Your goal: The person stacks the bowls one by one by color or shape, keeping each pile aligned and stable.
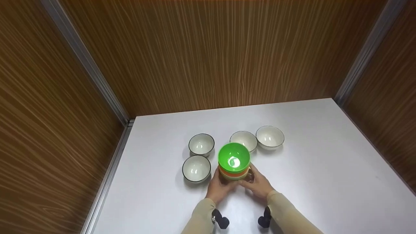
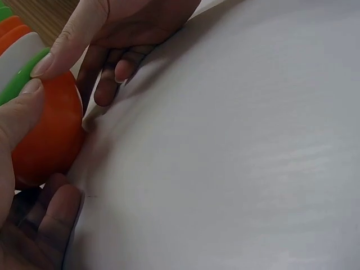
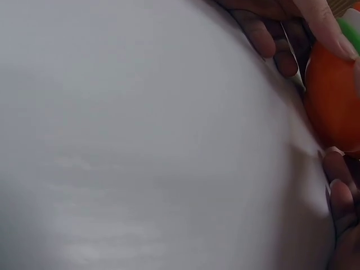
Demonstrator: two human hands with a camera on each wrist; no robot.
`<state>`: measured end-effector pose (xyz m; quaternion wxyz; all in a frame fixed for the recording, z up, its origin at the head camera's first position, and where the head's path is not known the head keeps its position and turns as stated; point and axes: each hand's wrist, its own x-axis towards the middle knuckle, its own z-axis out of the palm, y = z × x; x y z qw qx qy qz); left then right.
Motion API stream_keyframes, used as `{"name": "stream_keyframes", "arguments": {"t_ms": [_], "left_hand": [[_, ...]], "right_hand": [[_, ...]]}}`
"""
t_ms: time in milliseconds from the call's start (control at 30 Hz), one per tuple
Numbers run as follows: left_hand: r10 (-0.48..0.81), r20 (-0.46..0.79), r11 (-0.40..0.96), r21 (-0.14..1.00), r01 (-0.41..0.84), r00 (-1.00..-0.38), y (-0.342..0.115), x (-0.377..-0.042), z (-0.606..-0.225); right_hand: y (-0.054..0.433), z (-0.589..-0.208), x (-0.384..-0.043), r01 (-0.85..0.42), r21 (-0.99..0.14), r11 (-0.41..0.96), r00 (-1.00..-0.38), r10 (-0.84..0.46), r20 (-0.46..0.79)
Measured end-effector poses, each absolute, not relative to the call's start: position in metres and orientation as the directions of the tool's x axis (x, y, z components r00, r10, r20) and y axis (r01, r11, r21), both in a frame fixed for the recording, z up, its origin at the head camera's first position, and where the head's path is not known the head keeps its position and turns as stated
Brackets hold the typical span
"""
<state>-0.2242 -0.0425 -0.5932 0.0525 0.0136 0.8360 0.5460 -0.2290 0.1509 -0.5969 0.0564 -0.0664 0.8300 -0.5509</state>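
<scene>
Both hands closed round a nested stack of glossy green, orange and white bowls [image 1: 234,159], just below and right of centre in the head view. The left hand [image 1: 218,188] curved about its left side and the right hand [image 1: 258,185] about its right, fingers bent and neither palm spread wide. In the left wrist view the two thumbs nearly met at the left edge of the frame — pressed against the stack's near side, by a green rim and the orange lowest bowl — while other fingers curled low around the base. Whether that base touched the smooth white tabletop [image 1: 152,162] could not be told. Two round white bowls with dark rims [image 1: 196,169] sat close together left of the stack; two round white bowls with thin rims [image 1: 270,137] stood side by side, above and right of centre-bottom, the nearer partly hidden behind the green top bowl.
</scene>
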Motion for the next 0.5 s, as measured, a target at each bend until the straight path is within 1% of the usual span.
{"name": "stream_keyframes", "arguments": {"t_ms": [133, 500], "left_hand": [[0.084, -0.087, 0.412, 0.91, -0.045, -0.993, -0.0419, -0.2249, -0.5921], [0.1, -0.051, 0.427, 0.904, -0.003, -0.994, -0.0445, -0.2286, -0.5974]], "right_hand": [[0.1509, -0.5929, -0.2265, -0.03, -0.919, 0.392, -0.986, -0.165, -0.038], [0.1507, -0.5948, -0.2274, -0.014, -0.911, 0.413, -0.986, -0.156, -0.056]]}}
